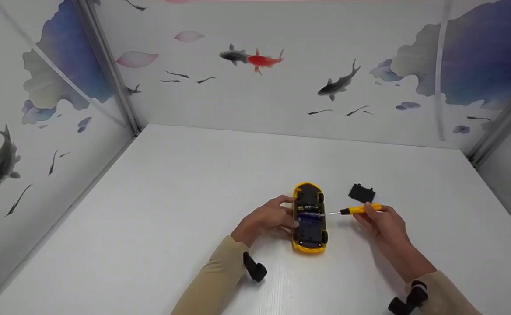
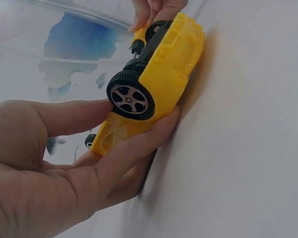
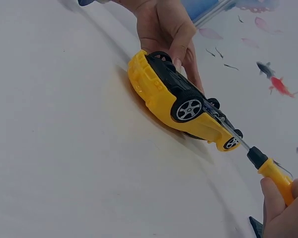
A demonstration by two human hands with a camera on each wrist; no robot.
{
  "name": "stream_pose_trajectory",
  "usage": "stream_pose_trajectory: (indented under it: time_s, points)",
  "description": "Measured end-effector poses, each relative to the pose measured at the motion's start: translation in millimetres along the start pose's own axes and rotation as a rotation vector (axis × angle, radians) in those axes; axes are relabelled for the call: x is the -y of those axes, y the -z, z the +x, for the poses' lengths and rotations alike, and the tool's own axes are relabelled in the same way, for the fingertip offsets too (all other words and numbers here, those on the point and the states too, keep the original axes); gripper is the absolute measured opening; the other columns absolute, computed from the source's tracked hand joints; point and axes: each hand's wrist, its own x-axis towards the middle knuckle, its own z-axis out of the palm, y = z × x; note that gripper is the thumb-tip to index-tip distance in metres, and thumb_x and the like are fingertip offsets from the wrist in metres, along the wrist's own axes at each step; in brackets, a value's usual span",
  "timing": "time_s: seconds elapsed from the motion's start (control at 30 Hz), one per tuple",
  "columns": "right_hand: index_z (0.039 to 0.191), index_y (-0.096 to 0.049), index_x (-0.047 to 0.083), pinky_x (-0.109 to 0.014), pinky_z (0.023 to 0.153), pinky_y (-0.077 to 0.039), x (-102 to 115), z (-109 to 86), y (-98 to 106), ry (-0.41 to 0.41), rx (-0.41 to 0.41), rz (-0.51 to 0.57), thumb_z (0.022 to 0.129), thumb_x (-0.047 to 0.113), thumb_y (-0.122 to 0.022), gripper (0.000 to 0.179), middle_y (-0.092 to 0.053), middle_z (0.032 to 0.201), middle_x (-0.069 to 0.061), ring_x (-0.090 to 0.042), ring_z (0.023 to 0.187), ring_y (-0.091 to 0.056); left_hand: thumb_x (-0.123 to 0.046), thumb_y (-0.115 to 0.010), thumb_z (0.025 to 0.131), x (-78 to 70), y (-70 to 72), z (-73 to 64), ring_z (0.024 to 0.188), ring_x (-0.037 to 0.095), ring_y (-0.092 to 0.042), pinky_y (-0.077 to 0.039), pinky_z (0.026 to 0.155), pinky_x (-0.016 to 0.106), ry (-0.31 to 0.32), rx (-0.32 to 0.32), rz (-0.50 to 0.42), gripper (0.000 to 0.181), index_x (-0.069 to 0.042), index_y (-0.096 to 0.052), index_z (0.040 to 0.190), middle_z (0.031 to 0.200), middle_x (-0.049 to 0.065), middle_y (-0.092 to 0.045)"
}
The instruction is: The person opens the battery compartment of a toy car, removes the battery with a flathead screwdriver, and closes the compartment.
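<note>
A yellow toy car (image 1: pixel 310 238) lies wheels up on the white table, its black underside facing me. My left hand (image 1: pixel 271 218) grips it along its left side, with thumb and fingers around the body in the left wrist view (image 2: pixel 64 158). In the car's open battery compartment (image 1: pixel 309 212) sit what look like batteries, one of them bluish purple. My right hand (image 1: pixel 389 225) holds a screwdriver (image 1: pixel 352 210) by its yellow handle. The metal shaft points left, and its tip reaches the compartment's right edge; exact contact is too small to tell.
A small black battery cover (image 1: pixel 362 193) lies on the table (image 1: pixel 185 175) beyond the right hand. White panels (image 1: pixel 281 100) printed with fish and petals enclose the table at the back and sides.
</note>
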Motion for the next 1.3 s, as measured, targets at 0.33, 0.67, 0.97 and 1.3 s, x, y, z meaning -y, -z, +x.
stream_pose_trajectory:
  time_s: [0.33,0.67,0.97,1.3]
  points:
    - [0.114,-0.050,0.004,-0.027,0.083,-0.060,15.7,-27.2,-25.3,0.455,-0.064,-0.398,0.095,0.024,-0.069,0.033,-0.055,0.104,-0.001,-0.002,0.090,-0.069,0.012,-0.064,0.085,0.7,-0.1,-0.8,0.112,0.033,-0.068,-0.060,0.089,0.049,0.010,0.016,-0.034,0.074,-0.018,-0.041,0.148,0.149,0.018,-0.051]
    - [0.110,-0.054,-0.001,-0.017,0.076,-0.059,10.9,-41.5,-43.1,0.644,-0.074,-0.608,0.094,0.016,-0.071,0.029,-0.057,0.103,-0.008,-0.005,0.088,-0.064,0.008,-0.066,0.085,0.5,-1.7,-2.6,0.112,0.032,-0.069,-0.060,0.089,0.048,-0.012,0.025,-0.016,0.076,-0.017,-0.038,0.151,0.146,0.019,-0.053]
    - [0.113,-0.050,-0.001,-0.020,0.079,-0.060,9.6,-37.4,-37.9,0.561,-0.068,-0.571,0.096,0.020,-0.068,0.033,-0.056,0.106,-0.007,-0.002,0.089,-0.066,0.009,-0.067,0.085,1.0,-1.1,-3.0,0.111,0.032,-0.069,-0.060,0.089,0.048,-0.008,0.004,-0.010,0.077,-0.017,-0.038,0.151,0.145,0.018,-0.053]
    - [0.113,-0.048,0.002,-0.024,0.080,-0.061,9.9,-32.2,-35.8,0.493,-0.075,-0.516,0.097,0.019,-0.067,0.030,-0.054,0.102,-0.005,-0.001,0.089,-0.067,0.009,-0.068,0.084,0.4,-1.9,-1.8,0.109,0.032,-0.069,-0.061,0.087,0.048,-0.003,-0.020,-0.009,0.077,-0.018,-0.039,0.150,0.145,0.019,-0.054]
